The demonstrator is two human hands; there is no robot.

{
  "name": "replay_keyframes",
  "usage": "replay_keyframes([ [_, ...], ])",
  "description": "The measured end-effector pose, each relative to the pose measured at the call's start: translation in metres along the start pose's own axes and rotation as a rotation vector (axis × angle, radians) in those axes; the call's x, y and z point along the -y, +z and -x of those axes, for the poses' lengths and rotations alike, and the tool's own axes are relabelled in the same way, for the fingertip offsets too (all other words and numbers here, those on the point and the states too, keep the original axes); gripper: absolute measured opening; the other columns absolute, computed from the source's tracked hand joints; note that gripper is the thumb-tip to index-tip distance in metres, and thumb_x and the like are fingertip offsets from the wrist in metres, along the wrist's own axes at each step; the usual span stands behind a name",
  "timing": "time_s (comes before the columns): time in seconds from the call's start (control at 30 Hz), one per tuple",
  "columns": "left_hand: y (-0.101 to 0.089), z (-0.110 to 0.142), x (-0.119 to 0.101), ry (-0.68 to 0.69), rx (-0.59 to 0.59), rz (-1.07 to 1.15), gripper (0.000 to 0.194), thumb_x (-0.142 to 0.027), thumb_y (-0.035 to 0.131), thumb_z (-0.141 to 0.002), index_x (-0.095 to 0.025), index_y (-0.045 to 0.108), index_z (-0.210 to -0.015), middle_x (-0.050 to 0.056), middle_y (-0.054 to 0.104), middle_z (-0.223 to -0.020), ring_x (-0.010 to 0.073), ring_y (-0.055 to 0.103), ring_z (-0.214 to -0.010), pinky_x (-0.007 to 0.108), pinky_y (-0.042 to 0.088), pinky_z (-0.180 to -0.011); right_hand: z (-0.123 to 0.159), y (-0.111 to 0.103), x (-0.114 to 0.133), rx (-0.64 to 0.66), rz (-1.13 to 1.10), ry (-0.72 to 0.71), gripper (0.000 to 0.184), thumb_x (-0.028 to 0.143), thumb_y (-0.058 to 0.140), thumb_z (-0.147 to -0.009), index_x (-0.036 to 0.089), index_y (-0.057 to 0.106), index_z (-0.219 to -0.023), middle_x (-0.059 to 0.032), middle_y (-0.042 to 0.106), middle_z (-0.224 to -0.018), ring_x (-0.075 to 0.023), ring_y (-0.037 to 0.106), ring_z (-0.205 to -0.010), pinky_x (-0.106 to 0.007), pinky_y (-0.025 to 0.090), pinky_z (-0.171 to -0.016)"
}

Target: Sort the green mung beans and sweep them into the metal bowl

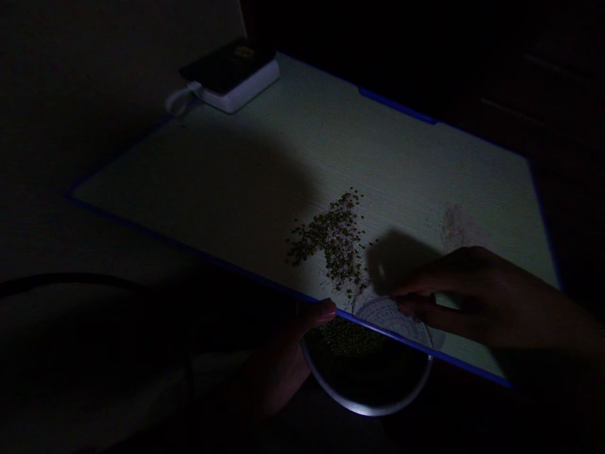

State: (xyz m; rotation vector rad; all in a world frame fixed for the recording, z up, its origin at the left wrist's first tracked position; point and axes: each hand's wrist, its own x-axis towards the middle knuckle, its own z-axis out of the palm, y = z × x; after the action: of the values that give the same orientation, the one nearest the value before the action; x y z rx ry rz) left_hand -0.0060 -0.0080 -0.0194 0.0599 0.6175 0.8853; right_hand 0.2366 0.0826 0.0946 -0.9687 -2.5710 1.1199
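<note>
The scene is very dark. A pile of small green beans (pixel 333 239) lies on a pale table (pixel 265 164) with a blue edge. My left hand (pixel 288 359) grips the rim of a round metal bowl (pixel 368 378) held just under the table's near edge; some green beans lie inside it. My right hand (pixel 467 296) rests on the table near the edge, above the bowl, with its fingers close together and pointing left at the beans. I cannot make out anything between those fingers.
A white box with a dark device on top (pixel 231 75) and a white cable stands at the table's far left corner. A faint powdery smear (pixel 456 227) marks the table right of the beans. Everything around the table is in darkness.
</note>
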Motion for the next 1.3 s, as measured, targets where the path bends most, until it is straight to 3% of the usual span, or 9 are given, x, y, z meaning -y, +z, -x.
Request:
replay_keyframes([
  [0.17, -0.002, 0.0, -0.001, 0.005, 0.017, 0.002, 0.04, -0.027, 0.07, -0.093, -0.02, 0.074, -0.132, 0.01, 0.083, -0.125, 0.0344, 0.062, -0.139, 0.054, 0.034, -0.123, 0.007, -0.01, -0.012, -0.061, 0.03, 0.071, 0.026, 0.038, 0.063, -0.103, 0.021, 0.08, -0.111, -0.0044, 0.086, -0.088, -0.0167, 0.081, -0.068, -0.025, 0.06, -0.059],
  [0.43, 0.001, 0.002, -0.003, -0.007, 0.005, 0.006, 0.052, -0.025, 0.07, -0.093, -0.021, 0.066, -0.145, 0.01, 0.08, -0.133, 0.035, 0.06, -0.141, 0.053, 0.032, -0.125, 0.006, -0.013, -0.01, -0.198, 0.182, 0.088, 0.019, 0.032, 0.068, -0.099, 0.024, 0.08, -0.112, -0.0006, 0.084, -0.083, -0.015, 0.077, -0.063, -0.023, 0.056, -0.056],
  [0.67, 0.001, 0.0, -0.001, 0.021, 0.028, 0.012, 0.051, -0.024, 0.069, -0.093, -0.021, 0.065, -0.144, 0.01, 0.08, -0.132, 0.0346, 0.059, -0.142, 0.053, 0.033, -0.125, 0.0, -0.008, -0.007, -0.121, 0.136, -0.051, 0.02, 0.029, 0.063, -0.103, 0.02, 0.079, -0.11, -0.0053, 0.085, -0.094, -0.0155, 0.08, -0.073, -0.025, 0.06, -0.064],
  [0.9, 0.001, -0.001, -0.002, 0.024, 0.008, -0.004, 0.044, -0.025, 0.074, -0.09, -0.021, 0.072, -0.134, 0.009, 0.079, -0.134, 0.0353, 0.056, -0.145, 0.053, 0.031, -0.126, 0.007, -0.015, -0.003, -0.184, 0.163, 0.011, 0.016, 0.032, 0.068, -0.1, 0.024, 0.08, -0.107, -0.0026, 0.085, -0.09, -0.0166, 0.08, -0.073, -0.025, 0.06, -0.063],
  [1.1, -0.002, -0.001, -0.001, 0.005, 0.026, -0.002, 0.047, -0.026, 0.07, -0.093, -0.022, 0.069, -0.139, 0.009, 0.081, -0.13, 0.0351, 0.058, -0.143, 0.055, 0.033, -0.125, 0.006, -0.013, -0.001, -0.099, 0.138, -0.043, 0.019, 0.031, 0.064, -0.102, 0.021, 0.08, -0.106, -0.005, 0.085, -0.094, -0.0164, 0.08, -0.07, -0.025, 0.06, -0.059],
  [1.3, 0.002, -0.001, -0.003, 0.025, 0.031, -0.007, 0.052, -0.026, 0.071, -0.093, -0.022, 0.065, -0.144, 0.01, 0.078, -0.136, 0.0355, 0.057, -0.144, 0.054, 0.034, -0.125, 0.003, -0.007, -0.003, -0.109, 0.106, -0.071, 0.017, 0.028, 0.065, -0.102, 0.021, 0.078, -0.11, -0.0034, 0.084, -0.093, -0.0138, 0.078, -0.072, -0.024, 0.06, -0.065],
])
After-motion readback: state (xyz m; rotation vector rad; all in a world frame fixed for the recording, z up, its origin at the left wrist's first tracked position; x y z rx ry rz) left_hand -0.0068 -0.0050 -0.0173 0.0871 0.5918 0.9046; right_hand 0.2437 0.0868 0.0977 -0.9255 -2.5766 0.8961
